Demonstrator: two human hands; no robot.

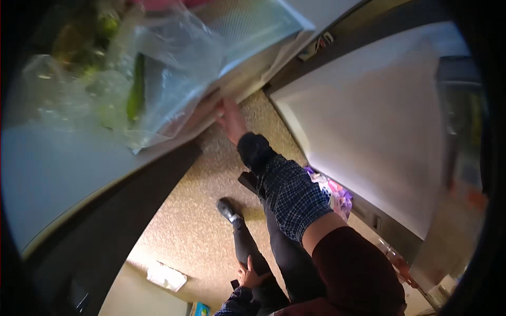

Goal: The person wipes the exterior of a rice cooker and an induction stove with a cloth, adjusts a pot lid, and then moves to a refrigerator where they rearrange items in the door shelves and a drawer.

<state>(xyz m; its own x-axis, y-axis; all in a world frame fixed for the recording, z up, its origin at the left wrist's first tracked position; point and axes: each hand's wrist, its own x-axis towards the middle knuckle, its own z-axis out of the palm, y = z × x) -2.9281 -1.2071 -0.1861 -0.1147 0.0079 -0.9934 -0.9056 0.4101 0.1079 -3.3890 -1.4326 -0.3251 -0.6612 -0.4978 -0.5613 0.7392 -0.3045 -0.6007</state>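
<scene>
My right hand reaches up beneath a dark plaid sleeve and is blurred. Its fingers meet the lower front edge of a pale clear-walled drawer in what looks like a refrigerator. Whether they grip that edge is unclear. Clear plastic bags spill over the front, and a long green vegetable shows through one of them. Other green produce behind it is too blurred to name. Down below, my left hand rests on my trousered leg with its fingers spread, holding nothing.
A broad pale door panel stands swung out on the right. Purple and pink wrappings lie beneath it. A white crumpled packet is on the speckled floor. A dark-sided cabinet or appliance edge runs along the left.
</scene>
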